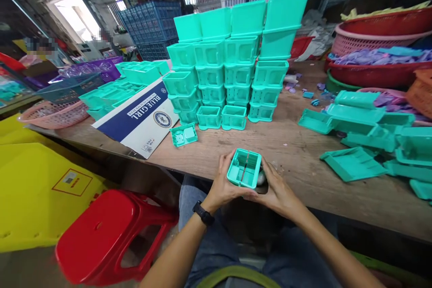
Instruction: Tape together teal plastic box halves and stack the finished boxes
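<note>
A bright opening (74, 14) glares at upper left, while edges look stretched and blurred.

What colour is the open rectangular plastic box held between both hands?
The open rectangular plastic box is turquoise-green; see the head view.

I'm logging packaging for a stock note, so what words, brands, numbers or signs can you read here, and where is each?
"BLUE GIRL": on the blue band of the carton.
Smaller line beside that name: too blurred to read reliably.
Round emblem and small print on the carton: too small to read.
Label on the yellow packaging: too blurred.
</note>
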Motion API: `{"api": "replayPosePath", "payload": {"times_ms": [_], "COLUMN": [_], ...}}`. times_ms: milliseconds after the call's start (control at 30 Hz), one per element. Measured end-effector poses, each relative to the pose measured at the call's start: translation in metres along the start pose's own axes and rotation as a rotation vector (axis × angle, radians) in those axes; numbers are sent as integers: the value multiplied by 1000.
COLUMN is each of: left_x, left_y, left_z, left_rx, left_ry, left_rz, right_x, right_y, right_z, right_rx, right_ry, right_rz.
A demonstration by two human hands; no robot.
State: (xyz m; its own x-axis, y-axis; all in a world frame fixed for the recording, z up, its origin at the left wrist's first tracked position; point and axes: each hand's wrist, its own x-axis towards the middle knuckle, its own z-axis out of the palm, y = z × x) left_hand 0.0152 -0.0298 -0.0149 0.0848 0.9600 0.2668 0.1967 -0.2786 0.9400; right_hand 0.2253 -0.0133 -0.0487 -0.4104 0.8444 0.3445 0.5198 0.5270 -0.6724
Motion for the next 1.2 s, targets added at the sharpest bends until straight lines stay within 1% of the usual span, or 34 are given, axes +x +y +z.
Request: {"api": "replayPosePath", "payload": {"times_ms": [100, 200, 267, 333, 400, 467, 600, 667, 733, 800, 867, 933, 1033, 1100, 1200], "left_x": [-10, -19, -21, -21, -19, -17, -16, -14, -12, -9, -8, -11, -17, -19, -18], "left_y": [5, 9, 11, 13, 16, 18, 21, 21, 21, 20, 17, 13, 6, 4, 6], "left_z": [7, 17, 20, 19, 15, 9, -1, -4, -8, -11, -13, -11, -6, -3, -3], "left_rx": [-49, -46, -6, 28, 56, 60, 0, -50, -99, -116, -88, -36, 55, 76, 76], "left_ry": [63, 160, 194, 204, 186, 129, 2, -64, -145, -209, -240, -228, -166, -147, -145], "left_rz": [-49, -115, -115, -81, -67, -82, -128, -147, -150, -133, -120, -102, -22, 35, 80], "right_x": [-6, -8, -10, -11, -11, -9, 1, 8, 14, 18, 21, 22, 21, 21, 18], "right_y": [-2, -8, -11, -11, -9, -5, 4, 6, 5, 2, -1, -3, -4, -3, 2], "right_z": [8, 11, 12, 10, 2, -13, -50, -60, -60, -52, -43, -36, -35, -37, -38], "right_rx": [-37, -51, -46, -42, -31, 3, 125, 159, 197, 279, 355, 350, 265, 236, 235], "right_ry": [69, 83, 89, 96, 81, 9, -205, -229, -229, -258, -279, -233, -148, -134, -108], "right_rz": [-4, 8, 13, 1, -19, 1, 158, 210, 214, 198, 187, 178, 140, 112, 91]}}
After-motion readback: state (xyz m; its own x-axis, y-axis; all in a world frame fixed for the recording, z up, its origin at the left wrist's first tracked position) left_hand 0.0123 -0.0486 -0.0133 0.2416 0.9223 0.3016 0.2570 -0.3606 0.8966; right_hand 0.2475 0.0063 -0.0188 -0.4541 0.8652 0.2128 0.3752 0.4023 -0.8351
